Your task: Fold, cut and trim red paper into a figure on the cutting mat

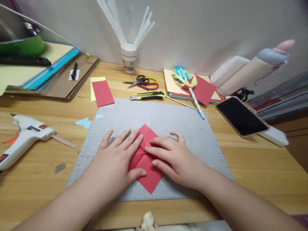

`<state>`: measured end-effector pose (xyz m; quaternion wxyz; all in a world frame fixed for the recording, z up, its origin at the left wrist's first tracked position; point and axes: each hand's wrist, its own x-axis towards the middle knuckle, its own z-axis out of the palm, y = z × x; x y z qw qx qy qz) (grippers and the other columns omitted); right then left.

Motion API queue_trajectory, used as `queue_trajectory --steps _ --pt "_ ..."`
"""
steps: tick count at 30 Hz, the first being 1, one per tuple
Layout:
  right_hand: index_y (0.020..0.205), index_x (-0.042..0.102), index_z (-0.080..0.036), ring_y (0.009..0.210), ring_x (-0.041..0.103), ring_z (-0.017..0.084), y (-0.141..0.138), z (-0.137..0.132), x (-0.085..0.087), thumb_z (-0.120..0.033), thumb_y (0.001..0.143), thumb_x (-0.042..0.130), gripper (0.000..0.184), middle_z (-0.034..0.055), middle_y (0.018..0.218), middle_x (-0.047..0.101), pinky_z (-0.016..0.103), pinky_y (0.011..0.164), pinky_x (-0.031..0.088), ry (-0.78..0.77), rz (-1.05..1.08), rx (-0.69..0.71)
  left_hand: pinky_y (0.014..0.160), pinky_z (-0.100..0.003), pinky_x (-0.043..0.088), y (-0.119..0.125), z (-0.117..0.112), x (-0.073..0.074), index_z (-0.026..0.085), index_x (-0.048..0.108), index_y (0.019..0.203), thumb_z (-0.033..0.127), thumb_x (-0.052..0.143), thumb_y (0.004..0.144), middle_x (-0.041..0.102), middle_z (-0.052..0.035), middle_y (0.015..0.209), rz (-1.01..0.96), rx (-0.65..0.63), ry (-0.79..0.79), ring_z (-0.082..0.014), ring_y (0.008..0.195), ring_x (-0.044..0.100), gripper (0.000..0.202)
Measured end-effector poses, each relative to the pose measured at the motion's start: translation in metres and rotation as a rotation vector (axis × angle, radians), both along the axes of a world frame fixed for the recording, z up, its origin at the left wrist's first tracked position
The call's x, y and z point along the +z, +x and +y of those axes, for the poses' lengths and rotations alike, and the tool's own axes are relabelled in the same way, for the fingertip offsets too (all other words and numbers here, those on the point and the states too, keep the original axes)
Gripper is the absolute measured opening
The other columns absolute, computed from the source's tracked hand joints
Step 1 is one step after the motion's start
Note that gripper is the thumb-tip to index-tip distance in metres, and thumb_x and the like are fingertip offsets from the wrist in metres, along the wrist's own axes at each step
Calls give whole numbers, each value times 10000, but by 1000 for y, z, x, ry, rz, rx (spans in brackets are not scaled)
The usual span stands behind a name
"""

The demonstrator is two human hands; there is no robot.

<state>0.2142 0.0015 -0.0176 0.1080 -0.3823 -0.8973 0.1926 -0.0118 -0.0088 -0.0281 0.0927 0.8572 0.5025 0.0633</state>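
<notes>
A folded sheet of red paper (151,179) lies on the grey cutting mat (192,125), one corner pointing away from me and one toward me. Creases meet near its middle. My left hand (120,154) rests flat across the paper's left part, fingers stretched out and thumb on the lower left area. From the other side my right hand (175,157) lies on the paper's right part, its fingers extended and its tips near the centre creases. The paper's left and right corners are hidden beneath the hands.
A glue gun (31,134) lies at the left. Behind the mat are scissors (141,82), a utility knife (148,95) and red paper (103,93). Straws stand in paper cups (129,61). A paper flower (192,93) and a phone (242,116) lie at the right.
</notes>
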Motion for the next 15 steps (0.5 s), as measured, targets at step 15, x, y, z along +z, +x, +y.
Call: queue_trajectory --steps 15 --pt "1277 543 -218 1281 488 212 -2 -6 0 -324 1012 424 309 70 1354 596 493 1101 74 118 -78 81 1031 -517 245 3 4 16 229 678 879 271 576 881 682 -24 1022 -74 28 59 -249 1061 599 110"
